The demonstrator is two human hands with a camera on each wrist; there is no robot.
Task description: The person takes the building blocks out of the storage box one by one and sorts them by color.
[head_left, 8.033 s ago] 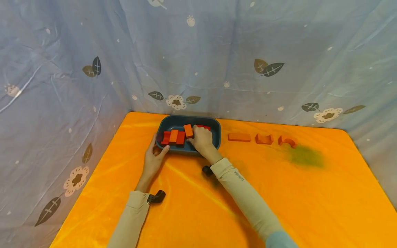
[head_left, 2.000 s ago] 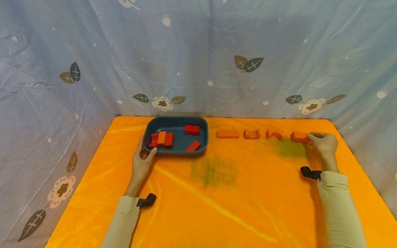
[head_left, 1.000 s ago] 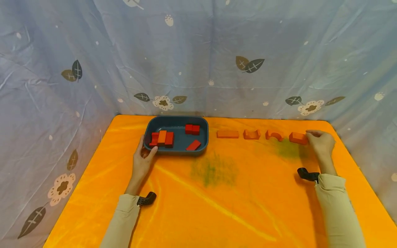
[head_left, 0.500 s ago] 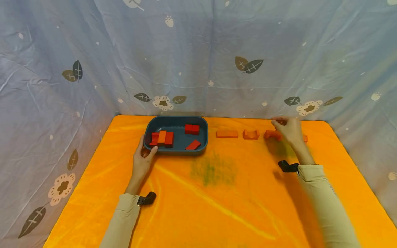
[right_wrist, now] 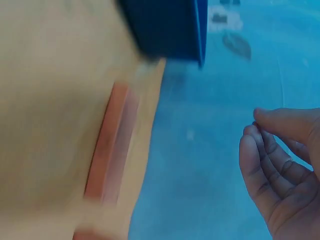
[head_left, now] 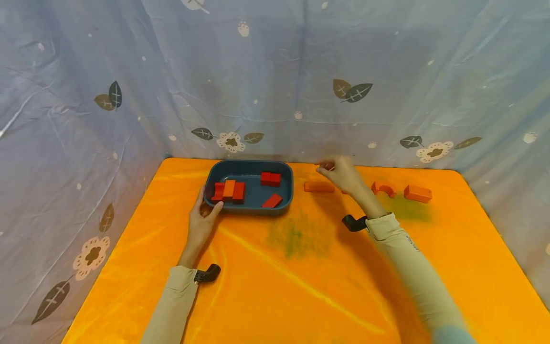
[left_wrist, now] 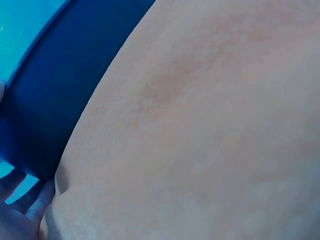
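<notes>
My left hand point(head_left: 201, 224) holds the left end of a dark blue tray point(head_left: 249, 210), thumb at its front rim. Inside at left are a notched red block point(head_left: 218, 191), an orange block point(head_left: 229, 189) and a red block point(head_left: 238, 192). Two small red blocks point(head_left: 270, 179) sit at the back right, a tilted red block point(head_left: 272, 200) in front. Nothing is in my right hand point(head_left: 345, 177), loosely curled in the air above the row of orange blocks. In the right wrist view, a long orange block point(right_wrist: 107, 145) lies below that hand.
Along the back of the yellow cloth point(head_left: 275, 296), right of the tray, stand a long orange block point(head_left: 319, 187), a notched one mostly hidden by my right wrist, an arch block point(head_left: 384, 188) and a rectangular block point(head_left: 417, 193). A patterned curtain point(head_left: 275, 95) rises behind.
My right hand took an orange block from the tray, set it at the row's right end, let go and moved back left toward the tray. My left hand stayed on the tray.
</notes>
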